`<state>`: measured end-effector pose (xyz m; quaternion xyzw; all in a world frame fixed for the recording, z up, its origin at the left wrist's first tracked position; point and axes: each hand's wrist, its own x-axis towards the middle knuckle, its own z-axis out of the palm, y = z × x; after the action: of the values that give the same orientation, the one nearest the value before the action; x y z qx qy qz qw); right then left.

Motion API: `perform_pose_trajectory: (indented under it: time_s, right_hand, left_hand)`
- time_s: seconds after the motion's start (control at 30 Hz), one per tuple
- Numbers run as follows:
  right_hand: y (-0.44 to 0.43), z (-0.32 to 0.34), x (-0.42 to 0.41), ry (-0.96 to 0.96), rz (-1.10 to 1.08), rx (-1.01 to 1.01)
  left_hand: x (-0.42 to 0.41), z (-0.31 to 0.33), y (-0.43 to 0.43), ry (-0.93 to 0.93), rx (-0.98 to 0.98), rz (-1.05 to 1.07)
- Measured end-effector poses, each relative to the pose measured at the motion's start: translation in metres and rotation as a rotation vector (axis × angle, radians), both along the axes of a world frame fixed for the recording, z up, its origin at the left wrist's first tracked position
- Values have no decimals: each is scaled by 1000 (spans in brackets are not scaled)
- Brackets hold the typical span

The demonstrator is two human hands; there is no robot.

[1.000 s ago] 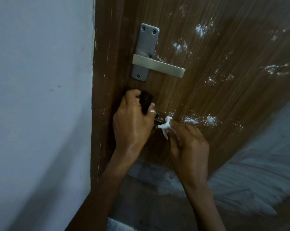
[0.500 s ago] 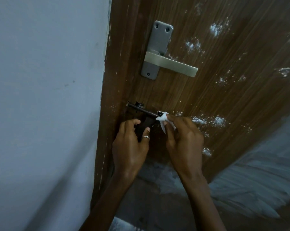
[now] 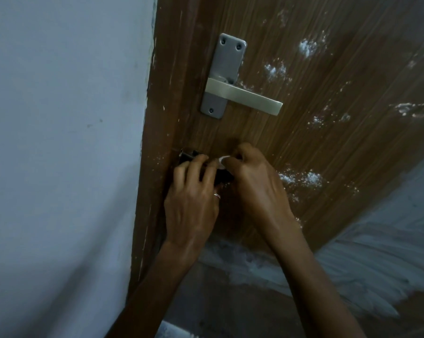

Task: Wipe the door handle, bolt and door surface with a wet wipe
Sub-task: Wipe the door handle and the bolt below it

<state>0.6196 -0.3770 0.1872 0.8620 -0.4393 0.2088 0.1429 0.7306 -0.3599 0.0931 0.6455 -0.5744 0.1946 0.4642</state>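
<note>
Left hand [image 3: 191, 203] placed low on the brown wood-grain door [image 3: 340, 147], fingers curled over the dark metal sliding bolt [image 3: 188, 155] and gripping its body. Thin silver ring [image 3: 217, 195] on the digit nearest the right hand. Right hand [image 3: 254, 189] just beside the left hand, close to it at the fingertips, fingers bent inward and pinching a small white wet wipe [image 3: 223, 159]. Wet wipe bunched small and mostly hidden inside the pinch, with only a white tip visible between the two hands, held at the right end of the bolt; contact with the metal not determinable. Left end of the bolt visible beyond the left fingertips, toward the door edge; remainder covered by both hands. Brushed silver lever door handle [image 3: 242, 97] on a grey rectangular backplate [image 3: 226, 62], above both hands and well apart from them, with the lever pointing away from the door edge, toward the right-hand side. White powdery patches [image 3: 303, 178] on the door surface just beyond the outer side of the right hand, with more scattered higher up, past the door handle. Pale blue-grey painted wall [image 3: 59, 142] on the outer side of the left hand, meeting the door edge. Grey streaked floor [image 3: 376, 264] below both forearms.
</note>
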Motion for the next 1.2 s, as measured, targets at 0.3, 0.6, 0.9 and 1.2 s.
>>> perform_pose_trajectory:
  time_s: [0.3, 0.6, 0.9, 1.2]
  right_hand:
    - [4, 18, -11, -31, 13, -106]
    - [6, 14, -24, 122, -124, -126]
    - [16, 9, -11, 55, -86, -90]
    - [-22, 17, 67, 59, 180, -53]
  left_hand:
    - [7, -3, -6, -38, -10, -23]
    - [7, -6, -9, -37, -58, -19]
    - [4, -16, -10, -29, -99, -10]
    - [1, -38, -8, -75, -87, 29]
